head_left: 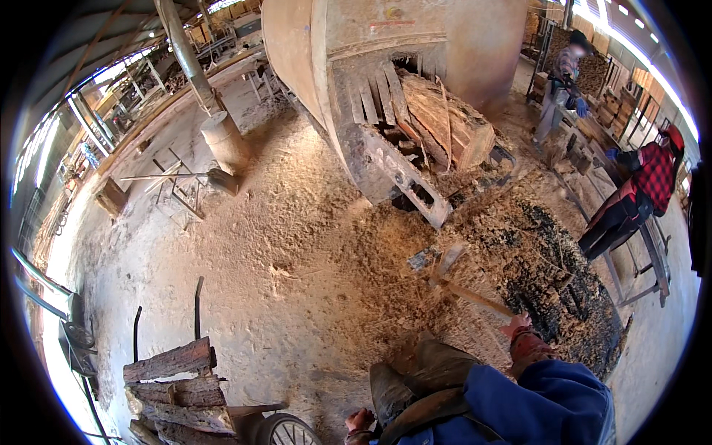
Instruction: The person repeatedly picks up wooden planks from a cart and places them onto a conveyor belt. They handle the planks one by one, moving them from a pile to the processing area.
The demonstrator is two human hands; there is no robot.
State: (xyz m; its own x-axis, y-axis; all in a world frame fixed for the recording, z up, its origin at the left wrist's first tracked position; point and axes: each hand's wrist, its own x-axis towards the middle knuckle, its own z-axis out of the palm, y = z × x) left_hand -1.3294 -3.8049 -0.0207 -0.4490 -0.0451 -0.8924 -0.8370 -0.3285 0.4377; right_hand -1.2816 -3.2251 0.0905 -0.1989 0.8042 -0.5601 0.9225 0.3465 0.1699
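Note:
My right hand (517,324) is closed around the end of a wooden-handled tool (478,298). The tool's pale, flat metal head is low over the bark-strewn ground, and its exact kind is unclear. Low beside my legs, my left hand (361,420) has its fingers curled, with nothing visible in them. Ahead stands a large rusty metal machine (475,48). Thick split logs (452,122) lie in its slotted opening. A slotted metal arm (404,178) slopes from the opening toward the ground. A small grey-blue piece (423,258) lies beside the tool's head.
Bark and wood chips (549,259) cover a dark patch at my right. Rough planks (174,393) rest by a spoked wheel (288,430) at lower left. A post (185,59) and a long-handled tool (220,180) stand left. Two people work along a bench (593,174) at right.

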